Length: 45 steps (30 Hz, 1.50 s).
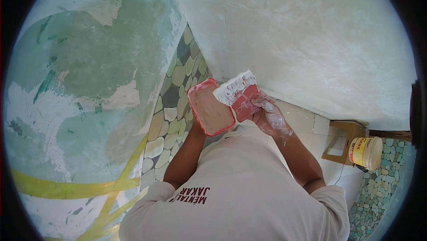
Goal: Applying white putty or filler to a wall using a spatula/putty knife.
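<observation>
— Patchy green wall [89,70] on the left, pale wall [311,32] on the right, and flat stones [178,74] in the corner between them. Where's the scraper?
— In the right hand [268,114], above the floor, just right of the tray [212,107]. Fingers and thumb are clamped on its red body [246,103].
— Which way does it point?
— Away from the person and leftward. Its wide edge, thick with white putty [235,85], slants from lower left to upper right; the near corner overlaps the tray's rim in this view. Whether they touch, I can't tell.
— And the tray?
— Its long axis runs from upper left to lower right, its open face showing a brownish layer.
— Left hand?
— Hidden behind the tray, at the end of the left forearm [183,158]; I can't tell its grip.
</observation>
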Each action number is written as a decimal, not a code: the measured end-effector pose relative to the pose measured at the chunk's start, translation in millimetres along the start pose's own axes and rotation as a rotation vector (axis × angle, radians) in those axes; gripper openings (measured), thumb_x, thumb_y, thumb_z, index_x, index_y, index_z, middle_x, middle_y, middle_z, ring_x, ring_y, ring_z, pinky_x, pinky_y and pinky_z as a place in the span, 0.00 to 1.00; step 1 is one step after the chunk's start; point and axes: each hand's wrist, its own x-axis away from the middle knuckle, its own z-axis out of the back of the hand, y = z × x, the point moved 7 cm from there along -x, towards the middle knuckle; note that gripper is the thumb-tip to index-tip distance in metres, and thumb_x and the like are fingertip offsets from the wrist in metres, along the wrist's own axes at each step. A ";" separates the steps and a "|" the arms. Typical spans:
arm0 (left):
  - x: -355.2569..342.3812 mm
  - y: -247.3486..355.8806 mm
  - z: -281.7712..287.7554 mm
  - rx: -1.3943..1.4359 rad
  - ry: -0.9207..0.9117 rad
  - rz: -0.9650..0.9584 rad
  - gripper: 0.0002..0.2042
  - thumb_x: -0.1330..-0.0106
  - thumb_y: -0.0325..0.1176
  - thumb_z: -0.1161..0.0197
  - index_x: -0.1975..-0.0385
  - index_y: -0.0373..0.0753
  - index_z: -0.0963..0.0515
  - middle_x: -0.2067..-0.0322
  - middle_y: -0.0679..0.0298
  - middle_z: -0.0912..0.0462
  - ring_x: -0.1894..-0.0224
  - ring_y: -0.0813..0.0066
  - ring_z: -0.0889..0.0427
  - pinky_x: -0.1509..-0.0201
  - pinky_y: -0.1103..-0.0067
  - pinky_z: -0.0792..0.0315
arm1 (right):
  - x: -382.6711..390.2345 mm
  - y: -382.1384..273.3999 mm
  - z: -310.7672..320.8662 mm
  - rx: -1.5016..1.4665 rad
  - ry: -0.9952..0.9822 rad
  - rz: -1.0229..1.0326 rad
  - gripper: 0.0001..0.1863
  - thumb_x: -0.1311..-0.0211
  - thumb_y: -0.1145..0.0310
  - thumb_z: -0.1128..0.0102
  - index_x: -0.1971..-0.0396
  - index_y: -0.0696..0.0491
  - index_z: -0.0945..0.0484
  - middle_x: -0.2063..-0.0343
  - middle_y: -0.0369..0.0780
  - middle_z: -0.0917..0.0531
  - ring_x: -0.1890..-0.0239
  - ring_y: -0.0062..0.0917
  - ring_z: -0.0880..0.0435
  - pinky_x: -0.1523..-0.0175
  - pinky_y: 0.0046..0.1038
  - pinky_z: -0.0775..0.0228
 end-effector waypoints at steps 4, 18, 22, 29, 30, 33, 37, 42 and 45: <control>13.6 -39.4 8.0 1.631 -0.101 0.572 0.27 0.31 0.54 0.53 0.39 0.44 0.36 0.44 0.61 0.28 0.45 0.61 0.26 0.41 0.63 0.31 | -26.0 17.6 -4.3 -0.042 0.011 -0.033 0.19 0.37 0.72 0.45 0.46 0.54 0.32 0.51 0.42 0.22 0.50 0.30 0.21 0.45 0.37 0.25; -42.8 -133.9 137.7 1.519 -0.030 0.833 0.27 0.32 0.55 0.53 0.39 0.45 0.36 0.43 0.59 0.28 0.46 0.56 0.25 0.41 0.59 0.32 | -227.0 88.4 81.4 -0.002 0.334 0.154 0.15 0.32 0.70 0.51 0.47 0.51 0.31 0.54 0.40 0.20 0.54 0.27 0.19 0.48 0.36 0.24; -75.3 -132.2 130.3 1.578 -0.042 0.875 0.28 0.32 0.54 0.53 0.38 0.44 0.37 0.43 0.58 0.28 0.46 0.55 0.25 0.41 0.58 0.32 | -315.8 128.2 145.7 -0.003 0.383 0.206 0.13 0.32 0.71 0.55 0.49 0.51 0.31 0.57 0.40 0.20 0.55 0.28 0.19 0.49 0.38 0.25; -135.0 -104.6 122.2 1.596 -0.126 0.757 0.29 0.32 0.55 0.54 0.36 0.44 0.39 0.42 0.57 0.30 0.42 0.56 0.28 0.38 0.55 0.36 | -447.3 138.7 199.3 -0.167 0.562 0.268 0.09 0.32 0.71 0.55 0.55 0.50 0.30 0.61 0.39 0.21 0.60 0.30 0.20 0.52 0.37 0.24; -143.7 -97.4 116.0 1.590 -0.128 0.766 0.29 0.32 0.55 0.54 0.36 0.44 0.39 0.42 0.57 0.30 0.42 0.56 0.28 0.38 0.55 0.36 | -462.1 134.4 204.0 -0.198 0.598 0.294 0.09 0.33 0.71 0.54 0.55 0.50 0.30 0.61 0.38 0.21 0.61 0.30 0.20 0.53 0.36 0.24; -164.1 -81.9 102.8 1.686 -0.065 0.739 0.28 0.33 0.53 0.50 0.38 0.43 0.36 0.43 0.56 0.28 0.41 0.54 0.29 0.36 0.57 0.36 | -504.3 113.0 201.4 -0.173 0.601 0.348 0.10 0.35 0.72 0.54 0.55 0.50 0.30 0.64 0.37 0.21 0.62 0.28 0.20 0.57 0.36 0.24; -178.4 -83.2 91.5 1.630 -0.117 0.708 0.28 0.33 0.54 0.50 0.38 0.44 0.36 0.43 0.57 0.29 0.42 0.55 0.27 0.37 0.56 0.36 | -550.1 81.3 205.0 -0.221 0.508 0.586 0.12 0.40 0.74 0.53 0.55 0.50 0.30 0.68 0.37 0.23 0.71 0.26 0.21 0.69 0.32 0.23; -181.1 -77.5 83.7 1.594 -0.115 0.731 0.29 0.34 0.55 0.50 0.38 0.45 0.35 0.43 0.59 0.28 0.43 0.56 0.27 0.39 0.54 0.36 | -578.9 38.8 153.6 -0.263 0.488 0.670 0.15 0.40 0.77 0.56 0.52 0.52 0.33 0.72 0.39 0.23 0.78 0.27 0.22 0.76 0.30 0.25; -183.2 -71.3 73.0 1.602 -0.118 0.752 0.29 0.34 0.56 0.50 0.39 0.45 0.35 0.43 0.60 0.28 0.43 0.56 0.27 0.39 0.54 0.35 | -570.8 35.9 144.8 -0.064 0.520 0.551 0.16 0.40 0.80 0.61 0.52 0.54 0.34 0.72 0.40 0.23 0.72 0.28 0.20 0.72 0.32 0.24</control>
